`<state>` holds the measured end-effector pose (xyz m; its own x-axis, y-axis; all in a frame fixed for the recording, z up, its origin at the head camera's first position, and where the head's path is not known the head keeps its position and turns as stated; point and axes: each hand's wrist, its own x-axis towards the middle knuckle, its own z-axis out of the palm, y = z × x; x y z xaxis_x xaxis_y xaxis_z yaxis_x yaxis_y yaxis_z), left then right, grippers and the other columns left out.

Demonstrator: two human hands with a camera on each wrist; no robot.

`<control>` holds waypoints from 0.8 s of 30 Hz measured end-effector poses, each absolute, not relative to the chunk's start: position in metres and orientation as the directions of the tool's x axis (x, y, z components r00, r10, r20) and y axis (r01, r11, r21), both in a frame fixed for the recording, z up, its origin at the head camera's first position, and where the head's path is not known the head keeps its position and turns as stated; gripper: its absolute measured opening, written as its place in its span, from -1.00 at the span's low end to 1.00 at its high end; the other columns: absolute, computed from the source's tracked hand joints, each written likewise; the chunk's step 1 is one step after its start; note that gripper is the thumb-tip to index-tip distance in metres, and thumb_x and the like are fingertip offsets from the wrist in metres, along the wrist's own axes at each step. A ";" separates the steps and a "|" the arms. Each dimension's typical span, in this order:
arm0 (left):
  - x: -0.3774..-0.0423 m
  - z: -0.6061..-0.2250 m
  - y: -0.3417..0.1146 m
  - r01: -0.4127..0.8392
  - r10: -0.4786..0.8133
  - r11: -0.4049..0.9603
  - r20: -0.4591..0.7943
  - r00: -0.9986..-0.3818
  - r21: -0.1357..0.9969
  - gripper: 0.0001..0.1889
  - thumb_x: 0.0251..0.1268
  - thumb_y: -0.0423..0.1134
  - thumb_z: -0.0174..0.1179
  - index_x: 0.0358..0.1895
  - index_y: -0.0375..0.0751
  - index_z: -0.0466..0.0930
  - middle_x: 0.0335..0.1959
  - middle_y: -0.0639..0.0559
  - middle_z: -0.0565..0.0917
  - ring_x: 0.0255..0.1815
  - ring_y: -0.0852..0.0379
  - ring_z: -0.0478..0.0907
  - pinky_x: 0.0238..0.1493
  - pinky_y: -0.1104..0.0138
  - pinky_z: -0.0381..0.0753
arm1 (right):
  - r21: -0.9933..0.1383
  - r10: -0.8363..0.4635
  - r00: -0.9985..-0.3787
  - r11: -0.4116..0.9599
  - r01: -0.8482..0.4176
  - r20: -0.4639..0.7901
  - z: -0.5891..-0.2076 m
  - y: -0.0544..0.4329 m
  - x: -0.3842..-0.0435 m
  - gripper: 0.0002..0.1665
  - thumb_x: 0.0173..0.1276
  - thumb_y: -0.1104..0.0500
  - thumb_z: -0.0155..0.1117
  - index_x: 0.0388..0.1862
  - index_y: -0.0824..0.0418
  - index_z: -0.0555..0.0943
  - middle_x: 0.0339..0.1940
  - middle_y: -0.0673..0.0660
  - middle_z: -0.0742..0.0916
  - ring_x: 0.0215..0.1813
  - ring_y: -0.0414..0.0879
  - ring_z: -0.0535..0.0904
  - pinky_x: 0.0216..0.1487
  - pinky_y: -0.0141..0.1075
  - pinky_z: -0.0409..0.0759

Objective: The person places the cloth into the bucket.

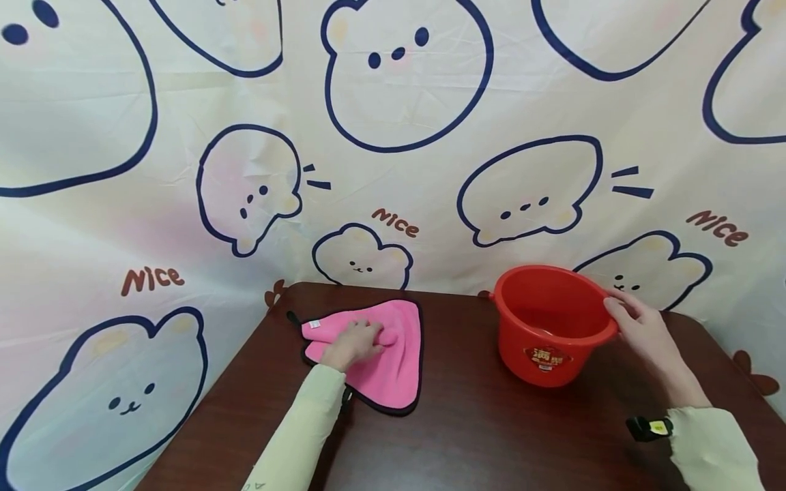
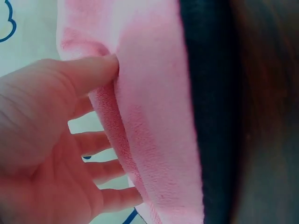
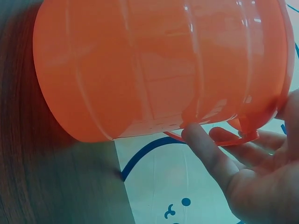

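Note:
A pink cloth (image 1: 400, 368) with black edging and a small white tag lies spread on the table, its surface wrinkled. My left hand (image 1: 353, 344) pinches a raised fold of it near the middle. Thumb and fingertips meet the pink fabric in the left wrist view. To the right is a red plastic bucket (image 1: 543, 354) with a gold-lettered label on its front and its mouth facing up. With my right hand (image 1: 645, 334) I grip the bucket by its right rim. Close by, the right wrist view shows the red handle (image 3: 233, 140) among the fingers.
Both things are on a dark brown wooden table (image 1: 442, 436) with rounded back corners. Behind and beside it hangs a pale curtain (image 1: 393, 184) printed with cartoon bears and the word Nice. A black strap (image 1: 641, 429) is by the right wrist.

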<state>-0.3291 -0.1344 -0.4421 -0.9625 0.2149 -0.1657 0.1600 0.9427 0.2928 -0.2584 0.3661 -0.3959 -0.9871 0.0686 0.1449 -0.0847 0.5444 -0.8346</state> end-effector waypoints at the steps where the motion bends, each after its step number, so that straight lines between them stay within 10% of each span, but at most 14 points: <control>1: -0.329 -0.442 -0.134 0.164 0.216 0.946 -0.165 -0.963 0.279 -0.47 0.35 0.02 0.20 0.34 0.01 0.43 0.32 -0.15 0.44 0.34 -0.17 0.30 0.29 -0.12 0.40 | -0.837 0.069 -0.987 0.541 -0.084 0.143 -0.396 0.366 -0.258 -0.17 0.47 -0.35 -0.17 0.60 -0.05 0.06 0.41 0.39 0.40 -0.10 -0.43 0.61 -0.10 -0.23 0.71; 14: -0.330 -0.439 -0.133 0.218 0.232 0.954 -0.049 -0.971 0.207 -0.75 0.25 -0.42 0.20 -0.10 -0.04 0.70 -0.13 -0.13 0.59 -0.09 -0.09 0.42 -0.02 0.07 0.46 | -0.845 0.036 -0.987 0.522 -0.116 0.158 -0.398 0.367 -0.260 -0.15 0.48 -0.33 -0.16 0.61 0.01 0.05 0.41 0.40 0.41 -0.08 -0.31 0.69 -0.14 -0.32 0.70; 24: -0.334 -0.430 -0.140 0.249 0.231 0.922 0.097 -0.968 0.297 -0.63 0.19 -0.51 0.12 -0.07 -0.07 0.78 -0.10 -0.11 0.71 -0.23 0.07 0.50 -0.18 0.23 0.54 | -0.846 0.032 -0.990 0.524 -0.101 0.138 -0.396 0.370 -0.259 -0.14 0.48 -0.34 -0.16 0.61 -0.01 0.02 0.42 0.40 0.40 -0.10 -0.38 0.67 -0.13 -0.28 0.71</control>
<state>-0.3337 -0.1396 -0.4299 -0.9682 0.2305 0.0968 0.2492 0.9216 0.2975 -0.2590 0.3696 -0.3958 -0.9899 0.0316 0.1379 -0.1011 0.5241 -0.8456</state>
